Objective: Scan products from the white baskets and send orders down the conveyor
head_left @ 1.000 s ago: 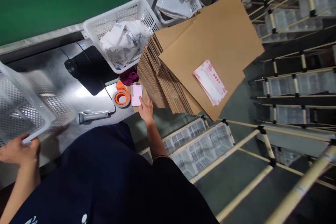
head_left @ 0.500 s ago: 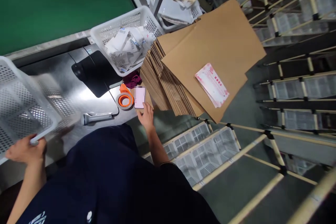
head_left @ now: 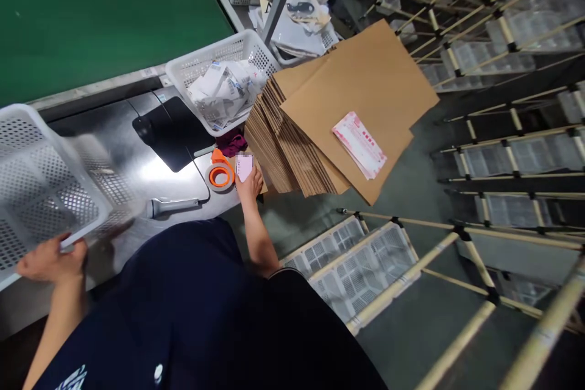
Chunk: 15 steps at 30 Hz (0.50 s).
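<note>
My left hand point(head_left: 53, 261) is closed over the near rim of a white perforated plastic basket point(head_left: 89, 233) at the left. At the table's front edge, my right hand point(head_left: 250, 185) grips the lower part of a smartphone point(head_left: 244, 164) with a lit, pinkish screen, thumb on one side and fingers on the other. Just left of the phone lies a roll of tape point(head_left: 220, 177) with an orange core, an orange piece beside it. A dark purple cloth point(head_left: 231, 143) is bunched behind the phone.
A handheld scanner point(head_left: 176, 205) and a black flat pad point(head_left: 176, 134) lie on the metal table. Behind stands a white basket point(head_left: 183, 67) of labelled packets. Stacked cardboard point(head_left: 365, 73) carrying printed cards point(head_left: 360, 145) overhangs at right. Racks with bins point(head_left: 365, 256) stand beyond.
My right hand has gone from touching the phone's lower corner with its fingers to gripping its lower end. My left hand stays on the basket rim. The view has shifted slightly.
</note>
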Each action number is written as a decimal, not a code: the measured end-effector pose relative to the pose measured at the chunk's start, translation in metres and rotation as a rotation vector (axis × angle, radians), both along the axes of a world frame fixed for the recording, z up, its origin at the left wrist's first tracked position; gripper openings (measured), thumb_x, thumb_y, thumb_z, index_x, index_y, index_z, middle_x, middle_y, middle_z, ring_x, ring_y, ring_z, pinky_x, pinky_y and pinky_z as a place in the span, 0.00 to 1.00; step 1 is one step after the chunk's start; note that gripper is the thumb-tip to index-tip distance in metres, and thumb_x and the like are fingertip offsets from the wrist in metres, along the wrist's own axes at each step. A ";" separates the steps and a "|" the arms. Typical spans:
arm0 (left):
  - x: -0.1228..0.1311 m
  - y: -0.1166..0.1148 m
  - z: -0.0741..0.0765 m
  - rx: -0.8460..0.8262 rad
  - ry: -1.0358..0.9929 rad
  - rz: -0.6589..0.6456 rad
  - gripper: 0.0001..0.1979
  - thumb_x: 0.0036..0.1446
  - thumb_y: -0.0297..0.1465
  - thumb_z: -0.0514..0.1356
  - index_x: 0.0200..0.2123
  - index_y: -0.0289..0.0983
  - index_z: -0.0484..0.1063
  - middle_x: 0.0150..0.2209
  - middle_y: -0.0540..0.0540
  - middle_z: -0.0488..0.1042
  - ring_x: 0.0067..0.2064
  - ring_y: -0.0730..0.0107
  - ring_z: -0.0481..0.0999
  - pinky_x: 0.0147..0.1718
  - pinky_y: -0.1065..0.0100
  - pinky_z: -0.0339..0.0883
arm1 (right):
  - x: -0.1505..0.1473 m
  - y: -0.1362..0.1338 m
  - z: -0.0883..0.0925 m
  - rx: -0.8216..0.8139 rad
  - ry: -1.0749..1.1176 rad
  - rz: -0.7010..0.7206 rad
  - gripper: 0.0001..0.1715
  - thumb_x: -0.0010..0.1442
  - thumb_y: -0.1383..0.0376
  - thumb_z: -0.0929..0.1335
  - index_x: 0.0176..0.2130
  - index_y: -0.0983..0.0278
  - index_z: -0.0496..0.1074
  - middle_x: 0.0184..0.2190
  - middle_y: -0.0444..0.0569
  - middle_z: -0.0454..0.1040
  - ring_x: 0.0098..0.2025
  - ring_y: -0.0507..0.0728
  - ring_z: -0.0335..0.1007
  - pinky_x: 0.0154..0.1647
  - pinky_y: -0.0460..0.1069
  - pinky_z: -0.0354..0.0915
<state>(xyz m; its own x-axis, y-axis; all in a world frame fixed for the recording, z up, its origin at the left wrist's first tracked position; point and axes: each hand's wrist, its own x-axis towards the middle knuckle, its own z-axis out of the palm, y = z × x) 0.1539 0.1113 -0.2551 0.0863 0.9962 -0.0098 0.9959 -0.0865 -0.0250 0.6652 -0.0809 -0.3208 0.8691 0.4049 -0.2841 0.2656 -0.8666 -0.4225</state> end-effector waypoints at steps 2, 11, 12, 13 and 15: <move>0.002 0.001 -0.003 0.020 0.006 0.002 0.34 0.50 0.51 0.58 0.55 0.39 0.77 0.39 0.39 0.77 0.52 0.32 0.78 0.53 0.43 0.62 | 0.003 0.011 0.002 0.009 -0.003 -0.048 0.50 0.69 0.54 0.73 0.76 0.75 0.55 0.71 0.74 0.65 0.69 0.73 0.62 0.72 0.64 0.61; 0.014 0.004 -0.013 0.039 -0.100 -0.038 0.25 0.57 0.50 0.55 0.47 0.38 0.76 0.39 0.38 0.79 0.51 0.43 0.76 0.62 0.42 0.58 | 0.009 0.026 0.012 0.021 0.005 -0.167 0.56 0.62 0.55 0.77 0.75 0.80 0.57 0.67 0.80 0.67 0.69 0.74 0.64 0.71 0.64 0.62; 0.018 0.002 -0.010 0.017 -0.118 -0.040 0.25 0.60 0.49 0.55 0.48 0.37 0.77 0.42 0.38 0.80 0.53 0.42 0.77 0.63 0.41 0.58 | 0.010 0.026 0.017 0.022 0.003 -0.169 0.56 0.62 0.55 0.76 0.75 0.80 0.57 0.68 0.80 0.67 0.69 0.74 0.64 0.71 0.64 0.62; 0.022 -0.001 -0.006 -0.012 -0.146 -0.051 0.25 0.62 0.48 0.55 0.50 0.36 0.77 0.45 0.36 0.81 0.54 0.42 0.77 0.64 0.40 0.58 | 0.009 0.026 0.023 0.025 0.002 -0.167 0.56 0.62 0.55 0.75 0.75 0.81 0.57 0.68 0.80 0.67 0.69 0.75 0.65 0.72 0.64 0.62; 0.026 -0.012 0.011 -0.039 -0.239 -0.095 0.27 0.66 0.47 0.55 0.57 0.34 0.76 0.56 0.31 0.81 0.62 0.40 0.76 0.68 0.38 0.55 | 0.001 0.026 0.044 0.040 -0.008 -0.152 0.58 0.61 0.54 0.73 0.75 0.84 0.56 0.68 0.83 0.66 0.70 0.77 0.66 0.72 0.66 0.62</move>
<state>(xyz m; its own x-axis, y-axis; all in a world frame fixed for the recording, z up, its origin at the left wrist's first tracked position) 0.1803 0.0989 -0.2446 0.1841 0.9828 -0.0166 0.9605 -0.1763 0.2152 0.6662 -0.0554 -0.2767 0.9234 0.2798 -0.2628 0.1367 -0.8794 -0.4560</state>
